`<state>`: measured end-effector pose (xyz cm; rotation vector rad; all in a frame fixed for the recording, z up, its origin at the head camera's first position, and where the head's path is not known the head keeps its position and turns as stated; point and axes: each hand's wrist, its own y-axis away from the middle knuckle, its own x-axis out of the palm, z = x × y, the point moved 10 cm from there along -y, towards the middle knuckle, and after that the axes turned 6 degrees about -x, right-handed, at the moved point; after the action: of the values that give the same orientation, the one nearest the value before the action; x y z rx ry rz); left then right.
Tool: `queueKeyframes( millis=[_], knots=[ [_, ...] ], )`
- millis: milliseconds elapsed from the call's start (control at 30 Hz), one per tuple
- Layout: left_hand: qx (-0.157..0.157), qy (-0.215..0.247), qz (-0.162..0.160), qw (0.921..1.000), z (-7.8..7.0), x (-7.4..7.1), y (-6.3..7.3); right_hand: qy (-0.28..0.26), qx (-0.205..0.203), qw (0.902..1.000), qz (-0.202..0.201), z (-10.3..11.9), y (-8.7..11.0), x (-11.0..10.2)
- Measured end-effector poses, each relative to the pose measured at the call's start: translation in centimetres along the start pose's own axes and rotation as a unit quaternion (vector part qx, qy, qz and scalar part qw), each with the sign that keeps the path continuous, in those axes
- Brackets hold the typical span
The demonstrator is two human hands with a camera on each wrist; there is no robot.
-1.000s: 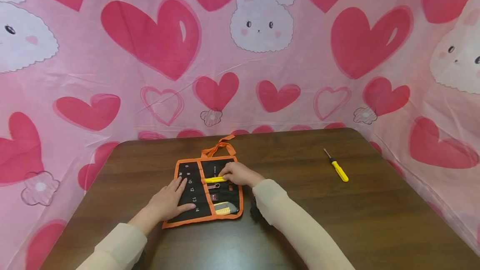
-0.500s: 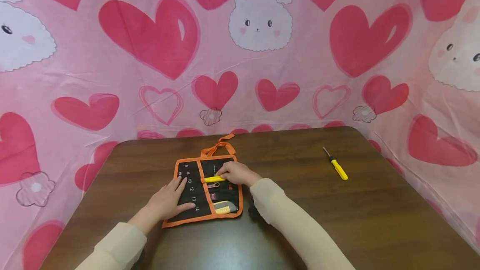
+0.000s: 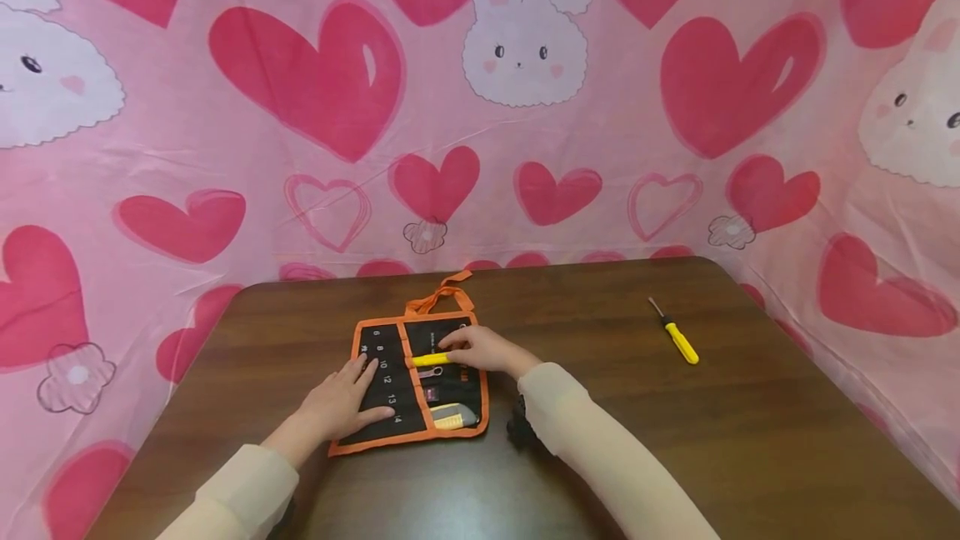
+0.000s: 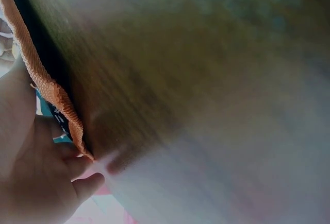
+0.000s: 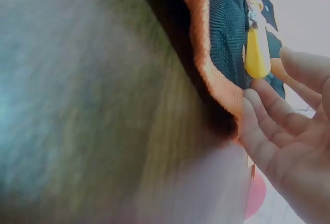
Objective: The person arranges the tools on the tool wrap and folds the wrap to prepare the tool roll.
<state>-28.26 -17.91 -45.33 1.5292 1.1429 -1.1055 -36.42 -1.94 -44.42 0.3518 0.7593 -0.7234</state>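
Note:
A black tool pouch (image 3: 459,390) with orange edging lies unrolled on the table, printed with sizes on its left panel. My left hand (image 3: 337,407) rests on that panel with fingers spread; in the left wrist view the thumb side is by the orange edging (image 4: 51,90). A yellow screwdriver handle (image 3: 429,360) sticks out of a pocket, its shaft hidden. My right hand (image 3: 491,352) is at the handle's end. In the right wrist view its fingers are loosely extended, one fingertip right at the yellow handle (image 5: 258,54), the thumb apart from it.
Below that handle, the pouch holds a ring-ended wrench (image 3: 437,372) and a yellow-grey utility knife (image 3: 453,417). Orange ties (image 3: 438,300) trail off its far edge. A second yellow screwdriver (image 3: 678,340) lies at the right of the brown table (image 3: 600,315). Pink heart-patterned cloth (image 3: 555,132) hangs behind.
My right hand has loosened its pinch on the yellow handle and drawn back slightly to the right. The left hand stays on the pouch.

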Motion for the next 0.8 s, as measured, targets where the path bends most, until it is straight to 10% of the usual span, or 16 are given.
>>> queueKeyframes(
  millis=[800],
  knots=[
    [-0.002, 0.005, 0.000, 1.0000, -0.1, -0.1, 0.2, -0.029, -0.015, 0.9895, -0.141, -1.6, 6.4, -10.9]
  ],
)
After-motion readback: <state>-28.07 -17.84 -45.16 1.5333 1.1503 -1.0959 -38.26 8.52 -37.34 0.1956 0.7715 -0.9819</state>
